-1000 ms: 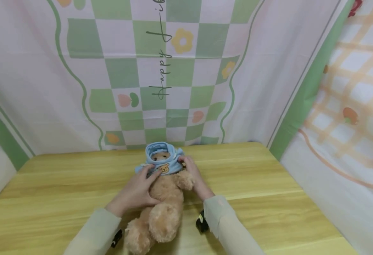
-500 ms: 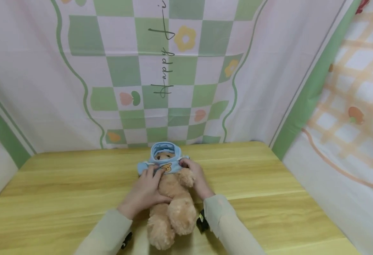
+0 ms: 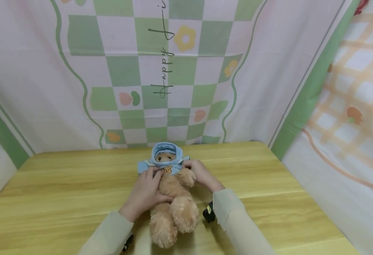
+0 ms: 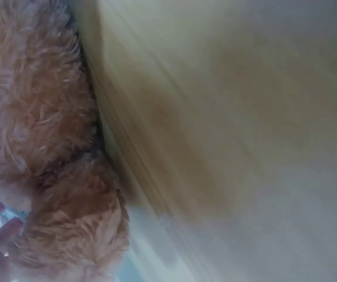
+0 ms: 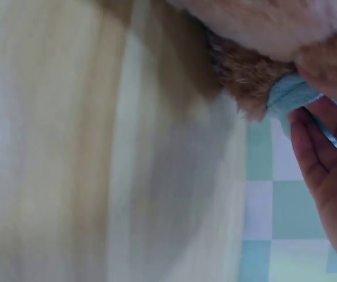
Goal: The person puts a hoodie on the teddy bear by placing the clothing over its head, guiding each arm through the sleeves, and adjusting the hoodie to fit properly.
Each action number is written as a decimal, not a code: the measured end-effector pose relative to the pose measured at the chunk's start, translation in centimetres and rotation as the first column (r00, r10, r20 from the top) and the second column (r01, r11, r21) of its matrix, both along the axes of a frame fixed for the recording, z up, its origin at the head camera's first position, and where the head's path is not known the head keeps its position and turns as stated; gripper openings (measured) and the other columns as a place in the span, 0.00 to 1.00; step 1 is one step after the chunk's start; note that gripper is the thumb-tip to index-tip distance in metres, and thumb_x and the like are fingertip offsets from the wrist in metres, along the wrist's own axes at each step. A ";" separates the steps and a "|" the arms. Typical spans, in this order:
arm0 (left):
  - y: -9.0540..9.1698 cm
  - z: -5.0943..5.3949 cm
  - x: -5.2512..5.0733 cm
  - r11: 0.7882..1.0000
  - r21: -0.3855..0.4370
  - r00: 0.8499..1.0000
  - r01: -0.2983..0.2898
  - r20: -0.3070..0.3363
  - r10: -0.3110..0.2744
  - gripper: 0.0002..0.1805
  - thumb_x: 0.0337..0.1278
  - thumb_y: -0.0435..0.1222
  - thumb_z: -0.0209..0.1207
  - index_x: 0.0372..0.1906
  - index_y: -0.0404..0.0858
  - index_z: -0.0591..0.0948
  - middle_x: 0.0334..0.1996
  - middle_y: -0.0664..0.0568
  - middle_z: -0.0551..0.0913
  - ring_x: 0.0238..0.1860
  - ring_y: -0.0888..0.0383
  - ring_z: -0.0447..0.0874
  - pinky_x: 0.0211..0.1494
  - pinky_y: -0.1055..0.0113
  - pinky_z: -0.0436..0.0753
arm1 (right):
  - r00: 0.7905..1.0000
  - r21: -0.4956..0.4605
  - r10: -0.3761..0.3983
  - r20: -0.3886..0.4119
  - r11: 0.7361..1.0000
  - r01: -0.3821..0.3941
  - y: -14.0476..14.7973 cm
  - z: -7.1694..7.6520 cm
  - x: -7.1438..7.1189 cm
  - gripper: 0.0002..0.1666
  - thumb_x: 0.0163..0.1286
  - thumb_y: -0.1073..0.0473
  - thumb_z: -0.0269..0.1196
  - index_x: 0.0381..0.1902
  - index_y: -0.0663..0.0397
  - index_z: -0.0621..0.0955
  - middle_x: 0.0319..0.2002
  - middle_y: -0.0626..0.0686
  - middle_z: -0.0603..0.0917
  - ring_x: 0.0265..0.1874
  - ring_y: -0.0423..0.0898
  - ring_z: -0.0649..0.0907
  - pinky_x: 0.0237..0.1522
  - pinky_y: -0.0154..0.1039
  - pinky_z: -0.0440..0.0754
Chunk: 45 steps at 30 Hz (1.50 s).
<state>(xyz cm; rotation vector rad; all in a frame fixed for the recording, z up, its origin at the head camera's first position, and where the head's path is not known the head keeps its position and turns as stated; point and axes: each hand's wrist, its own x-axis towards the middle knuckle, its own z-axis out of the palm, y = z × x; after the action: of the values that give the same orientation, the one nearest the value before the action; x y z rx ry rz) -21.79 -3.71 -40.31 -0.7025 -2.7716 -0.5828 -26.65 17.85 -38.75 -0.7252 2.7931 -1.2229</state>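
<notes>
A light brown teddy bear [image 3: 170, 186] lies on its back, legs toward me. Its head is inside the hood of a light blue hoodie [image 3: 174, 168] bunched around the neck and chest, with a bear patch in front. My left hand [image 3: 145, 189] holds the bear's side, thumb across the belly and fingertips on the hoodie's hem. Beside the bear's bare arm, my right hand [image 3: 203, 174] pinches the hoodie's side; the right wrist view shows the blue cloth [image 5: 290, 95] between thumb and fingers [image 5: 309, 147]. In the left wrist view, fur [image 4: 36, 94] hides most of the hoodie.
The wooden table [image 3: 62, 191] extends to both sides of the bear. Behind its far edge hangs a green-and-white checked curtain [image 3: 180, 71], and another curtain [image 3: 346, 141] hangs at the right. Black wrist devices [image 3: 209, 212] sit under the sleeves.
The bear and left hand have shifted right, and the bear lies straighter. My right hand has turned, its wrist swinging out to the right while its fingers stay at the hoodie's side.
</notes>
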 end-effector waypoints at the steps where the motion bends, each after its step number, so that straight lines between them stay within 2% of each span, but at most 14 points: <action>1: 0.0 0.0 0.0 1.000 0.003 1.000 0.002 -0.002 -0.002 0.50 0.31 0.64 0.70 0.61 0.37 0.73 0.59 0.38 0.70 0.58 0.41 0.73 0.61 0.48 0.75 | 1.000 0.015 0.018 -0.013 1.000 -0.018 0.2 0.1 0.0 0.09 0.62 0.72 0.56 0.24 0.61 0.79 0.25 0.53 0.79 0.25 0.40 0.74 0.30 0.31 0.73; 4: -0.1 -0.2 0.1 1.000 0.011 1.000 0.003 -0.009 -0.002 0.47 0.33 0.63 0.70 0.59 0.38 0.75 0.60 0.36 0.69 0.60 0.40 0.72 0.62 0.46 0.74 | 0.999 0.061 0.010 -0.043 0.998 -0.008 0.7 0.6 0.0 0.05 0.63 0.68 0.59 0.30 0.60 0.83 0.31 0.56 0.84 0.33 0.44 0.80 0.39 0.36 0.79; 9: -0.1 -0.3 0.1 1.000 0.014 1.000 0.006 -0.030 -0.006 0.50 0.32 0.65 0.68 0.62 0.40 0.75 0.56 0.38 0.70 0.55 0.45 0.72 0.57 0.51 0.75 | 0.980 -0.021 -0.194 -0.029 0.981 0.194 0.1 1.6 0.1 0.08 0.60 0.71 0.57 0.33 0.61 0.84 0.36 0.58 0.86 0.38 0.49 0.82 0.43 0.40 0.80; 11: 0.0 -0.3 0.1 1.000 -0.002 0.998 0.017 -0.055 -0.017 0.52 0.31 0.67 0.67 0.64 0.41 0.74 0.55 0.39 0.70 0.53 0.47 0.72 0.56 0.52 0.76 | 0.970 -0.063 -0.236 -0.052 0.971 0.233 -0.6 2.2 0.2 0.10 0.61 0.72 0.56 0.35 0.62 0.84 0.37 0.59 0.86 0.39 0.51 0.82 0.43 0.41 0.81; 14: 0.1 -0.1 0.1 0.999 -0.029 0.994 0.046 -0.097 -0.049 0.53 0.33 0.68 0.66 0.66 0.41 0.72 0.57 0.38 0.71 0.56 0.45 0.72 0.58 0.51 0.76 | 0.977 -0.054 -0.195 -0.091 0.980 0.191 -1.9 3.2 0.3 0.12 0.67 0.68 0.56 0.45 0.62 0.83 0.45 0.59 0.85 0.46 0.54 0.83 0.50 0.46 0.81; 18: 0.0 0.2 0.0 0.993 -0.046 0.986 0.104 -0.123 -0.109 0.52 0.36 0.67 0.65 0.66 0.40 0.71 0.60 0.38 0.70 0.62 0.43 0.70 0.61 0.49 0.76 | 0.988 0.059 -0.110 -0.108 0.991 0.117 -3.5 3.7 0.2 0.16 0.73 0.62 0.53 0.54 0.57 0.81 0.52 0.58 0.82 0.54 0.54 0.81 0.57 0.49 0.79; 20: -0.2 0.3 -0.2 0.990 -0.010 0.981 0.138 -0.138 -0.138 0.46 0.42 0.63 0.65 0.64 0.38 0.73 0.59 0.39 0.72 0.61 0.44 0.72 0.61 0.50 0.76 | 0.986 0.115 -0.104 -0.128 0.986 0.118 -3.9 3.7 0.1 0.17 0.74 0.61 0.51 0.55 0.54 0.81 0.53 0.57 0.83 0.54 0.54 0.81 0.57 0.49 0.78; 23: -0.6 0.4 -0.8 0.982 0.076 0.961 0.171 -0.233 -0.149 0.27 0.55 0.49 0.64 0.54 0.35 0.79 0.51 0.43 0.79 0.53 0.47 0.78 0.56 0.54 0.80 | 0.979 0.165 -0.118 -0.164 0.976 0.145 -4.2 3.5 -0.1 0.17 0.74 0.61 0.51 0.54 0.51 0.82 0.52 0.55 0.84 0.53 0.53 0.82 0.56 0.48 0.79; 26: -1.1 0.5 -1.6 0.975 0.143 0.927 0.167 -0.360 -0.106 0.09 0.57 0.33 0.62 0.43 0.35 0.82 0.40 0.46 0.82 0.42 0.50 0.83 0.48 0.59 0.83 | 0.978 0.172 -0.126 -0.164 0.973 0.154 -4.2 3.6 -0.2 0.15 0.73 0.60 0.54 0.53 0.51 0.82 0.51 0.54 0.84 0.51 0.52 0.83 0.53 0.47 0.80; 28: -1.4 0.7 -1.9 0.977 0.158 0.918 0.143 -0.391 -0.071 0.07 0.55 0.28 0.63 0.40 0.35 0.82 0.37 0.46 0.82 0.39 0.51 0.83 0.44 0.61 0.84 | 0.982 0.182 -0.125 -0.139 0.972 0.150 -4.1 3.7 -0.2 0.15 0.72 0.59 0.55 0.53 0.50 0.82 0.51 0.53 0.84 0.50 0.51 0.83 0.53 0.46 0.81; 35: -1.8 0.7 -2.2 0.987 0.146 0.957 0.069 -0.288 -0.024 0.11 0.55 0.31 0.64 0.44 0.35 0.81 0.39 0.45 0.83 0.40 0.50 0.84 0.44 0.59 0.84 | 0.996 0.264 -0.066 -0.063 0.961 0.080 -4.3 4.4 -0.3 0.20 0.71 0.56 0.56 0.60 0.41 0.78 0.55 0.49 0.82 0.48 0.47 0.83 0.48 0.43 0.81; 40: -1.5 0.5 -2.4 0.991 0.126 0.961 0.047 -0.276 -0.011 0.07 0.56 0.33 0.63 0.40 0.37 0.82 0.38 0.48 0.82 0.38 0.52 0.84 0.41 0.61 0.84 | 0.973 0.400 0.019 -0.229 0.913 0.076 -4.7 4.4 -0.2 0.19 0.73 0.53 0.54 0.60 0.39 0.78 0.52 0.49 0.83 0.46 0.47 0.83 0.47 0.43 0.82; 43: -1.3 0.3 -2.5 0.993 0.108 0.960 0.053 -0.280 -0.021 0.03 0.56 0.33 0.63 0.36 0.39 0.83 0.36 0.50 0.82 0.36 0.54 0.83 0.39 0.63 0.84 | 0.944 0.489 0.049 -0.327 0.863 0.125 -4.9 4.3 -0.1 0.18 0.72 0.51 0.55 0.58 0.38 0.79 0.44 0.49 0.82 0.37 0.46 0.82 0.37 0.39 0.81; 45: -1.1 0.3 -2.5 0.995 0.088 0.958 0.055 -0.286 -0.027 0.02 0.55 0.32 0.63 0.35 0.39 0.83 0.35 0.50 0.81 0.35 0.55 0.83 0.38 0.64 0.83 | 0.938 0.527 0.058 -0.341 0.838 0.140 -5.1 4.3 0.0 0.17 0.71 0.50 0.56 0.56 0.36 0.80 0.40 0.49 0.80 0.30 0.44 0.79 0.29 0.36 0.77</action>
<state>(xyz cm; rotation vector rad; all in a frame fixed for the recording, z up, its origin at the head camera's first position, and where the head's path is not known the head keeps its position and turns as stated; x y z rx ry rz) -24.33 -4.86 -40.02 -0.7589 -2.4528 -0.5681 -26.67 12.77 -34.44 -0.8885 3.2006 -0.2499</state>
